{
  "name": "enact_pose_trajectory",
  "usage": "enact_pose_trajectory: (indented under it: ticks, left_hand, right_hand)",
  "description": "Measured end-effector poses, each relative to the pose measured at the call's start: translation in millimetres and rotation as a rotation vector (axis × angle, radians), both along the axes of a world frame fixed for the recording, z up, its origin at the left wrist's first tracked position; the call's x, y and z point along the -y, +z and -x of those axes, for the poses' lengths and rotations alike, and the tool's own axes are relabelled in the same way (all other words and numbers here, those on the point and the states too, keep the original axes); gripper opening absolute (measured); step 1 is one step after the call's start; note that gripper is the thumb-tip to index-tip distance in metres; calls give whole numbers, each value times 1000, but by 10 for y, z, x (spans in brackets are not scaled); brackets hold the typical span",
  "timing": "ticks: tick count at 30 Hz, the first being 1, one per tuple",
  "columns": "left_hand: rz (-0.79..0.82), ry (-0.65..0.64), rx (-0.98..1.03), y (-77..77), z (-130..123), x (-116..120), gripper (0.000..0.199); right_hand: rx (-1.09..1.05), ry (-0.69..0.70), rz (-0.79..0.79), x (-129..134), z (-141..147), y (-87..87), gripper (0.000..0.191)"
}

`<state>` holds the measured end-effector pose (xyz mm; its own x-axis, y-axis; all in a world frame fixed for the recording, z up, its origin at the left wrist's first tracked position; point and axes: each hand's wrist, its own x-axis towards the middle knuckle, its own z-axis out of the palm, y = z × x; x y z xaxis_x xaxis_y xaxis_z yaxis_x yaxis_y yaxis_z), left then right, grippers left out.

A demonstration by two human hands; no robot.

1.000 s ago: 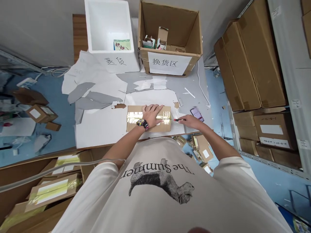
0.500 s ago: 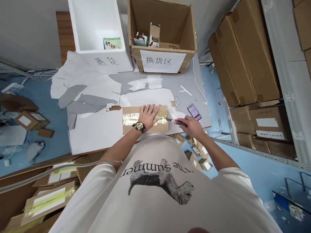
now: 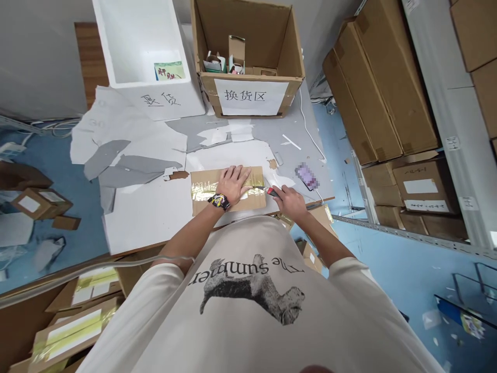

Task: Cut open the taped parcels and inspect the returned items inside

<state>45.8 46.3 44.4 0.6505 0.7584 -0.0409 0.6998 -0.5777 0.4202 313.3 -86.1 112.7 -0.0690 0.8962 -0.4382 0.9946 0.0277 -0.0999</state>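
A flat cardboard box (image 3: 202, 207) with shiny tape along its middle lies near the table's front edge. My left hand (image 3: 232, 185) rests flat on its top, fingers spread, a watch at the wrist. From the right, my right hand (image 3: 290, 202) grips a red and black utility knife (image 3: 272, 192). The knife's blade lies over the taped middle of the box, just right of my left hand. Whether the blade tip is in the tape is too small to tell.
A white foam box (image 3: 163, 106) and a large open carton (image 3: 248, 98) stand at the table's back. A phone (image 3: 306, 176) and its cable lie to the right. Torn paper (image 3: 132, 124) covers the left. Cartons (image 3: 423, 191) fill the right shelf.
My right hand has moved left with the knife, so the blade reaches further over the box. The left hand stays on the box. The whole view has shifted slightly.
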Motion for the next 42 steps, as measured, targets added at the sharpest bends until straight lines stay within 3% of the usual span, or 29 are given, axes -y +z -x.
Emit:
enact_pose_trajectory:
  ticks: [7,15,21,26,29,31,35,38,42]
  left_hand:
    - [60,22,35,23,-1,32,76]
    - [36,17,23,28,-12,-16,74]
    - [34,53,33,35,-34,-6,67]
    - [14,48,34,-4,1,44,70]
    - [11,32,38,-8,24,56,74]
    - [17,36,42,12,23,72,75]
    - [26,46,52,61,-1,227,72]
    - [43,-57,98,43,-4,434,63]
    - [47,-107,107,-21,2,617,58]
  right_hand:
    - [3,36,2,18,-30,-32,62]
    - [-4,83,-31,-61,-220,-234,65]
    - [5,4,-27,60,-208,-269,64]
    - [-33,18,-100,-228,-153,-274,65]
    - [-34,17,-99,-391,-321,-256,65]
    - [-23,-45,-98,-367,-545,-255,65]
    - [-120,-363,-173,-128,-915,-292,62]
    - [-374,-501,-218,-70,-781,-357,65]
    - [-658,-472,-191,-386,-185,-491,60]
